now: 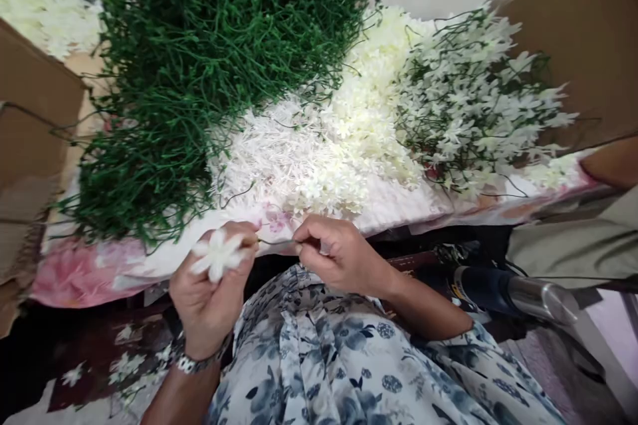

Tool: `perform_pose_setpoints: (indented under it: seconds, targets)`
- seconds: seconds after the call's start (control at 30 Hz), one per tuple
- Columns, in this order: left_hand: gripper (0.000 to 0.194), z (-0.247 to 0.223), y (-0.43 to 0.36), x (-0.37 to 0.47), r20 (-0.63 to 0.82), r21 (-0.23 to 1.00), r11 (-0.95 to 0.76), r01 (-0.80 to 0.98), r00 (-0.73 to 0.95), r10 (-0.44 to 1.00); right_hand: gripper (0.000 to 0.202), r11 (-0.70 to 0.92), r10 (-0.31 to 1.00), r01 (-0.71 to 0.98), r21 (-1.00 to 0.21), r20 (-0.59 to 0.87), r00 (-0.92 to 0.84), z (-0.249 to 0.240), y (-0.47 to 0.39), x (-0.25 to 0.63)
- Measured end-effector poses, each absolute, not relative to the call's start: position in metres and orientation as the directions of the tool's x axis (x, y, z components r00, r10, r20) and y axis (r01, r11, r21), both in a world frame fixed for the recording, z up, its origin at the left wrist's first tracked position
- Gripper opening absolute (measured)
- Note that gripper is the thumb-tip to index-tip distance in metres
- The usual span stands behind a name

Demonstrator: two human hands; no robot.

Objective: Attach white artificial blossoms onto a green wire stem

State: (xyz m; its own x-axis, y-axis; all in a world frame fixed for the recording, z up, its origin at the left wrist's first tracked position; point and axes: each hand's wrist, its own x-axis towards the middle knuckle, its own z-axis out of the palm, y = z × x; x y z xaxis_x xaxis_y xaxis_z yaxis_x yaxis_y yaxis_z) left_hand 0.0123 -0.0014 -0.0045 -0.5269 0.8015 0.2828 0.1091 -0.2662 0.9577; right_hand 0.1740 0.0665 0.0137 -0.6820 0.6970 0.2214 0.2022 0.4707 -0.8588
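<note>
Above lap: left hand [212, 292] pinching white flower [218, 255]; right hand [335, 254] closed, pinching thin green stem [276, 242].

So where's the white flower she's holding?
The white flower is low in the head view, left of centre, pinched in the left hand, below the green stem pile.

Left hand [207, 292] holds a cream-white flower [218, 255]; beyond both hands, dark green stems [199, 60], creamy white petals [343, 139]. Below them, a white blouse [349, 372] patterned with blue-grey flowers.
</note>
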Motion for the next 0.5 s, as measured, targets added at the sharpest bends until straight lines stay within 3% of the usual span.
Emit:
perform_pose_setpoints:
  seconds: [0.17, 0.3, 0.4, 0.5]
  targets:
    - [0.003, -0.006, -0.006, 0.017, 0.125, 0.983, -0.093, 0.156, -0.207, 0.97, 0.016, 0.74, 0.57, 0.301, -0.602, 0.323, -0.755, 0.016, 0.065, 0.178]
    - [0.005, -0.01, -0.003, 0.024, 0.093, 0.991, -0.069, 0.113, -0.222, 0.971, 0.017, 0.835, 0.528, 0.391, -0.388, 0.363, -0.768, 0.017, 0.062, 0.178]
    - [0.008, -0.013, 0.001, 0.029, 0.061, 0.997, -0.048, 0.058, -0.257, 0.964, 0.015, 0.848, 0.524, 0.4, -0.348, 0.432, -0.734, 0.013, 0.062, 0.178]
    - [0.011, -0.016, 0.005, 0.031, 0.0, 1.0, 0.002, 0.01, -0.235, 0.972, 0.014, 0.851, 0.516, 0.348, -0.394, 0.501, -0.695, 0.006, 0.063, 0.181]
